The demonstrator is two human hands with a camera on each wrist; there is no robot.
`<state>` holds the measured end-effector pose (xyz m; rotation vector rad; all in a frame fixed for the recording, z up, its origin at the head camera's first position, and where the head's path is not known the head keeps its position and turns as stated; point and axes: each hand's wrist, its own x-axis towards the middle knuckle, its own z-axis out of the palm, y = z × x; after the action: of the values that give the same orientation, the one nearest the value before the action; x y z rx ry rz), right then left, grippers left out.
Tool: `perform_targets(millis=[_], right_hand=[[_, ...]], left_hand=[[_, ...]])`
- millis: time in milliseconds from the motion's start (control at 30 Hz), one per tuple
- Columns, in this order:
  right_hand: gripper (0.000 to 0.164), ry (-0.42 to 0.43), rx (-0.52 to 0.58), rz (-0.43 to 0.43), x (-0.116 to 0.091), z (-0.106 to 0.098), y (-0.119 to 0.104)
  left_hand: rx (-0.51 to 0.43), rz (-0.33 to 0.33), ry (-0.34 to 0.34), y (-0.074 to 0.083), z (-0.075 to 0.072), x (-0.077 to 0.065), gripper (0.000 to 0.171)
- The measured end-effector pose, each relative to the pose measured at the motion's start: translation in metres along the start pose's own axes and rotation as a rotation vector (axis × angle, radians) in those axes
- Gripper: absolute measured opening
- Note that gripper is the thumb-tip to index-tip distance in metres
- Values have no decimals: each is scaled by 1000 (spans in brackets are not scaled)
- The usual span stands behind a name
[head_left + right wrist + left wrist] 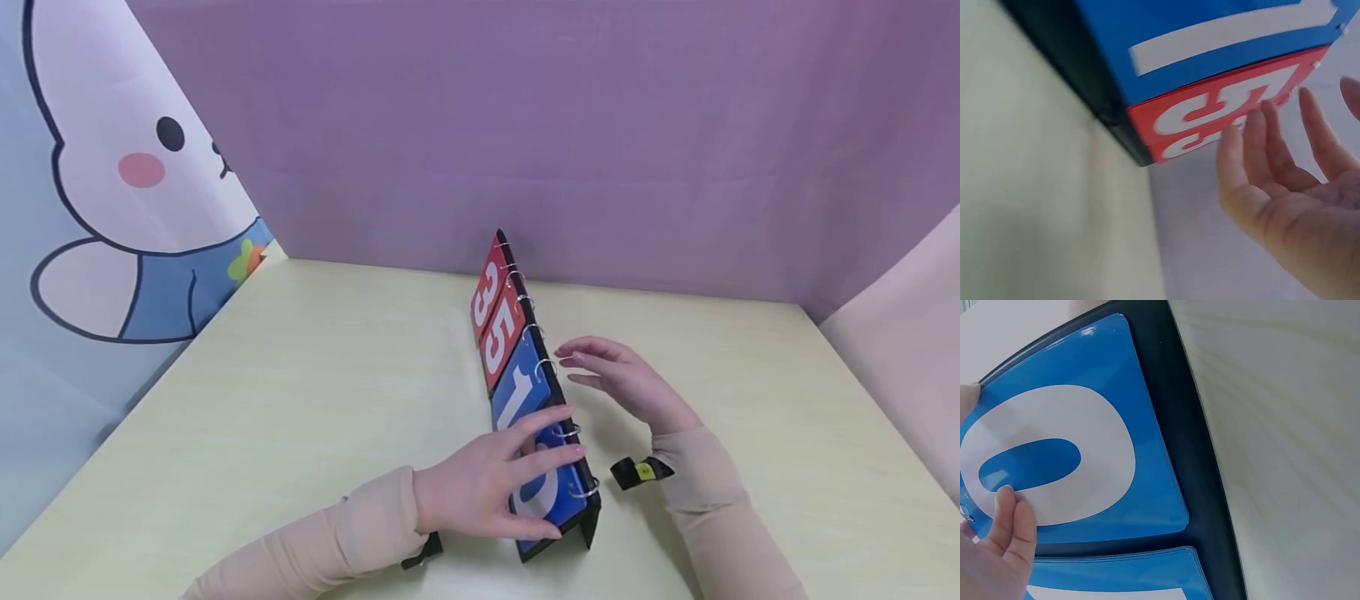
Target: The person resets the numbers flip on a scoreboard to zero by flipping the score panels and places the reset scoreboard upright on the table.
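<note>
A tent-shaped flip scoreboard (528, 308) stands on the table, with number cards hung on metal rings along its top edge. Its left face shows red 3 and 5 cards at the far end, then a blue 1 card (521, 385) and a blue 0 card (1104, 512) at the near end. My left hand (491, 483) spreads across the 0 card, two fingers reaching the ringed top edge and the thumb at the near end. Beside the right face, my right hand (626, 379) hovers, fingers loosely bent and holding nothing. That face also shows blue and red cards (1197, 115).
The pale table (360, 358) extends on both sides of the scoreboard. A purple backdrop (525, 142) rises behind it, and a cartoon rabbit print (142, 208) covers the left side. Black wrist straps (637, 472) sit by the sleeves.
</note>
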<state>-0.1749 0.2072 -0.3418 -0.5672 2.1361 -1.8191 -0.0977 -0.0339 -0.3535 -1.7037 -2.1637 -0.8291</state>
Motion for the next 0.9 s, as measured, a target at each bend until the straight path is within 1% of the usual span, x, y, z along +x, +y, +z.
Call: perform_targets(millis=[100, 167, 267, 367, 633, 800, 900], right_hand=[[46, -59, 64, 18, 2, -4, 11], [50, -69, 85, 51, 3, -5, 15], [56, -74, 76, 114, 5, -3, 19], [53, -98, 74, 147, 7, 0, 22], [56, -153, 114, 160, 7, 7, 26], [55, -154, 115, 157, 8, 8, 29], [51, -148, 112, 159, 8, 9, 30]], left_hand=[[-1, -2, 0, 0, 0, 0, 76], [-4, -4, -2, 0, 0, 0, 76], [-9, -7, -5, 0, -1, 0, 75], [-13, -7, -6, 0, 0, 0, 75], [-28, -12, -13, 2, -1, 1, 76], [-32, -14, -18, 3, -3, 1, 76], [-29, -12, -19, 4, -3, 1, 75]])
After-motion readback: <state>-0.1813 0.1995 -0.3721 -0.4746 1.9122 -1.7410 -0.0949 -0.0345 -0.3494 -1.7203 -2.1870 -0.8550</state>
